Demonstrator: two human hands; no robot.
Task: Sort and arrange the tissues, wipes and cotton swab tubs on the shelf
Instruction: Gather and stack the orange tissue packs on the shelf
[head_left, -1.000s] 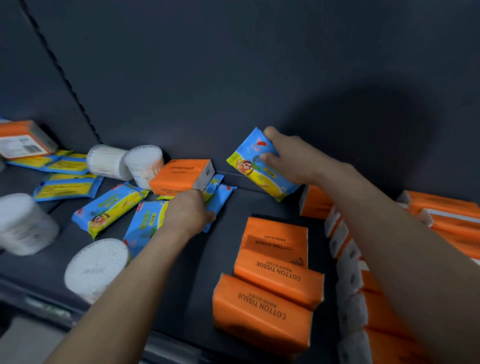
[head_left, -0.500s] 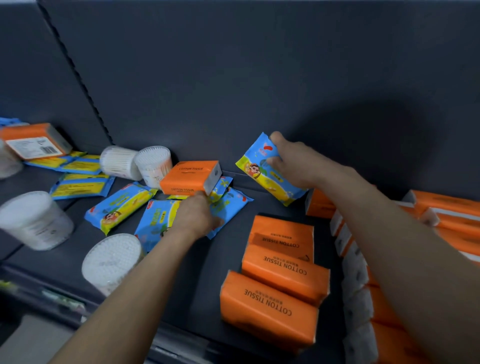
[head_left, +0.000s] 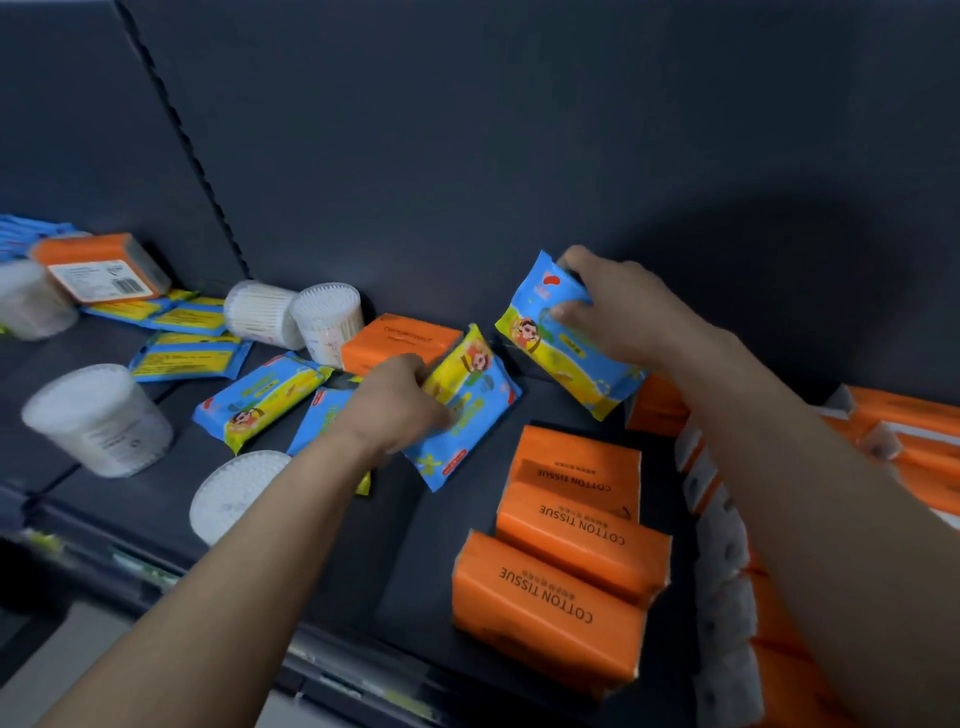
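My right hand (head_left: 618, 306) grips a blue and yellow wipes pack (head_left: 563, 340) standing tilted against the shelf's back wall. My left hand (head_left: 395, 405) holds a second wipes pack (head_left: 467, 410), lifted off the pile and tilted. More wipes packs (head_left: 260, 397) lie flat to the left. An orange tissue pack (head_left: 400, 340) sits behind my left hand. Three orange cotton tissue packs (head_left: 566, 545) lie in a row front centre. White cotton swab tubs (head_left: 96, 418) (head_left: 327, 317) stand at the left.
Orange tissue packs (head_left: 904, 415) fill the right side in rows. Another orange pack (head_left: 101, 267) and flat yellow-blue packs (head_left: 187, 356) lie at the far left. A swab tub (head_left: 234, 493) sits near the shelf's front edge (head_left: 363, 670). The dark back wall (head_left: 467, 156) rises behind.
My left hand has picked a wipes pack up from the pile and raised it toward the right. My right hand still holds its pack against the back wall.
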